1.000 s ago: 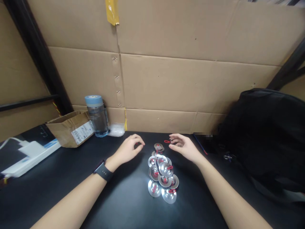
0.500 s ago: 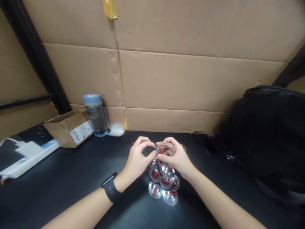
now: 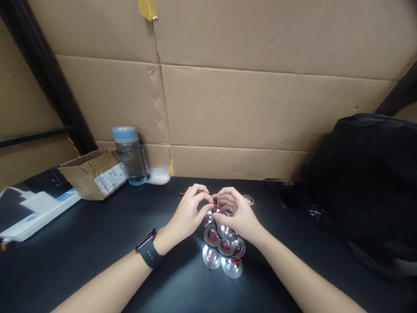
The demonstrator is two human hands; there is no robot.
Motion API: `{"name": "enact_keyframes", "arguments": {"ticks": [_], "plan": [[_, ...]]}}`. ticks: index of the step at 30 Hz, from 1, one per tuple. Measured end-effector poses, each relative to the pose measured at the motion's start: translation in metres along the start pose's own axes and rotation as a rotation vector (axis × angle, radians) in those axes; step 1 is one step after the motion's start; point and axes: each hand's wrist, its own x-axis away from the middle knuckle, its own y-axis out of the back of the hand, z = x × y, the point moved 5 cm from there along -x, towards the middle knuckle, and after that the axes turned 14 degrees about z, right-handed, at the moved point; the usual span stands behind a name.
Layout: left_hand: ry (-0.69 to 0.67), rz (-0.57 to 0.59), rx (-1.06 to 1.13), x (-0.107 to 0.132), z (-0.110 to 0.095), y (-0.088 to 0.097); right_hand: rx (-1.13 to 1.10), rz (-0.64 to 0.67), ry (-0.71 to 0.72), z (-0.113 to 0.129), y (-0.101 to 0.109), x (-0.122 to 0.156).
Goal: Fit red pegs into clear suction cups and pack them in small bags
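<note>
Several silver finger cymbals (image 3: pixel 226 246) with red loops lie in an overlapping cluster on the black table, just under and below my hands. Above them, another finger cymbal (image 3: pixel 217 202) is held nearly edge-on between my hands. My left hand (image 3: pixel 193 209) pinches at the red loop (image 3: pixel 216 206) of this cymbal with thumb and forefinger. My right hand (image 3: pixel 240 214) curls around the cymbal from the right, its fingers partly hiding it. A lone cymbal (image 3: pixel 249 200) rests beyond my right hand.
On the left stand a blue-lidded bottle (image 3: pixel 133 158), an open cardboard box (image 3: pixel 85 181) and a white power strip (image 3: pixel 42 215) with a charger. A clear plastic packet (image 3: pixel 158 175) lies by the bottle. A black bag (image 3: pixel 368 187) fills the right; a cardboard wall (image 3: pixel 228 113) rises behind.
The held cymbal has turned more edge-on, and my left fingertips have shifted to its red loop. My right hand has opened slightly around it. The view has tilted slightly.
</note>
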Motion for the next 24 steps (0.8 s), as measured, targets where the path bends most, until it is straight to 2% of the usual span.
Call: {"name": "enact_keyframes", "arguments": {"ticks": [3,5,9,11,14,17,20,24], "plan": [[0.003,-0.027,-0.045,-0.003,0.011,0.008,0.056,-0.008,-0.001,-0.004,0.004,-0.002],[0.042,-0.076,-0.083,-0.004,0.028,0.020,0.141,-0.055,-0.014,-0.007,0.016,-0.003],[0.204,-0.218,-0.212,0.002,0.079,0.050,0.564,-0.301,-0.053,0.000,0.068,0.002],[0.292,-0.214,-0.258,0.006,0.107,0.058,0.761,-0.357,-0.127,0.002,0.097,0.006],[0.346,-0.061,-0.258,0.009,0.137,0.055,0.906,-0.260,-0.346,-0.011,0.129,0.011],[0.333,0.057,-0.212,0.009,0.149,0.047,0.954,-0.105,-0.511,-0.032,0.143,0.015],[0.315,0.090,-0.211,0.008,0.150,0.043,0.993,-0.023,-0.556,-0.046,0.145,0.016],[0.289,0.093,-0.241,0.007,0.146,0.042,1.029,-0.009,-0.575,-0.053,0.147,0.017]]}}
